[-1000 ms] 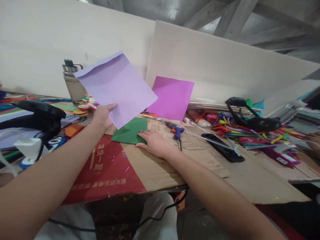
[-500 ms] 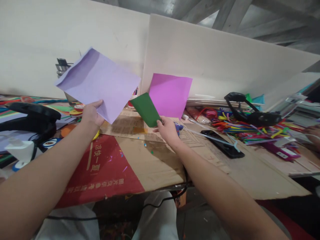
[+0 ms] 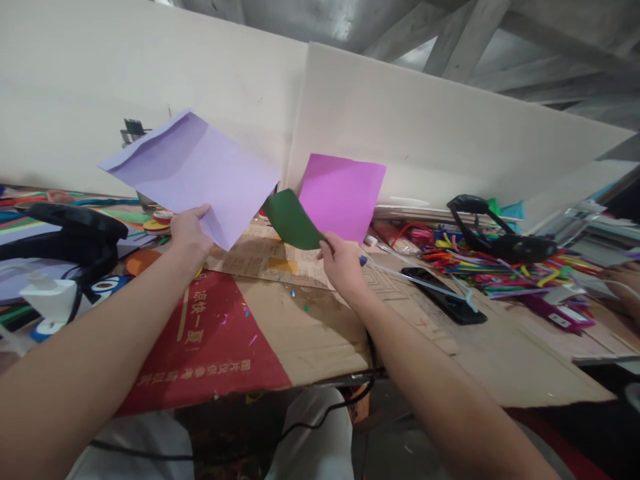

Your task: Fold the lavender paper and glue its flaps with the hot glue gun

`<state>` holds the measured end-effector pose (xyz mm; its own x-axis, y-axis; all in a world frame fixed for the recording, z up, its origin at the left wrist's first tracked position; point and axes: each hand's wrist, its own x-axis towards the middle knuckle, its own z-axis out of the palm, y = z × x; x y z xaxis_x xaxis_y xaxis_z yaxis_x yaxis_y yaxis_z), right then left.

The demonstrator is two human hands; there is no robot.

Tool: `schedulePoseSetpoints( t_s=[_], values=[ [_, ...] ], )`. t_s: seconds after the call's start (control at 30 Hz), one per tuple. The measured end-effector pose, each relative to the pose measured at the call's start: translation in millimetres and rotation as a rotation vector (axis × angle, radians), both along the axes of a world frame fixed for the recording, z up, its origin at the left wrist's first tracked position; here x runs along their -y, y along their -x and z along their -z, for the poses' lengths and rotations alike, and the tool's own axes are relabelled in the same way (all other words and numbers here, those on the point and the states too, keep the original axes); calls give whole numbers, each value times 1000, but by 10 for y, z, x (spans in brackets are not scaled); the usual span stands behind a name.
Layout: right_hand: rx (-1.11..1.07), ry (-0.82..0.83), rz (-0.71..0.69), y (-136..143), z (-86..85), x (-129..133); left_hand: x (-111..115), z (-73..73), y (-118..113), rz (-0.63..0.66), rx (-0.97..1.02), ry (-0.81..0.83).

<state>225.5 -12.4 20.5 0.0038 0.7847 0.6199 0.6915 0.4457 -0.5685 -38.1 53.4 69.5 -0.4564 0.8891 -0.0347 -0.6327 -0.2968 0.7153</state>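
My left hand (image 3: 191, 231) is closed on the lower corner of a lavender sheet of paper (image 3: 200, 170), which is raised above the table with its far left edge bent over. My right hand (image 3: 343, 263) pinches one end of a smaller dark green piece of paper (image 3: 293, 221), which bows a little in the air. Behind the green paper a bright purple sheet of paper (image 3: 343, 193) stands up against the white board. A blue object, mostly hidden, shows just beside my right hand.
Cardboard with a red printed part (image 3: 220, 333) covers the tabletop. To the right lie a black phone (image 3: 443, 293), a pile of coloured pipe cleaners (image 3: 460, 257) and a black headband-like device (image 3: 505, 233). A white plug adapter (image 3: 50, 297) is at left. Another person's hand (image 3: 625, 280) shows far right.
The green paper has curved and tilted flatter in my right hand. The lavender sheet has tipped slightly flatter, and the view has shifted a little.
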Motion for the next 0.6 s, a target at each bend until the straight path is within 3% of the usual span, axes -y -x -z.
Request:
schedulePoseSetpoints(
  t_s=[0.13,0.3,0.47,0.6],
  values=[
    [300,2,-202,32,13,41,-22,13,22,-110,-109,-21],
    [491,138,-470,82,4,125,-2,36,-6,-87,-147,-101],
    [438,103,-451,174,-4,210,12,71,-44,-39,-210,-175],
    [562,143,-452,269,107,203,-21,120,-23,48,-309,-166]
  ],
)
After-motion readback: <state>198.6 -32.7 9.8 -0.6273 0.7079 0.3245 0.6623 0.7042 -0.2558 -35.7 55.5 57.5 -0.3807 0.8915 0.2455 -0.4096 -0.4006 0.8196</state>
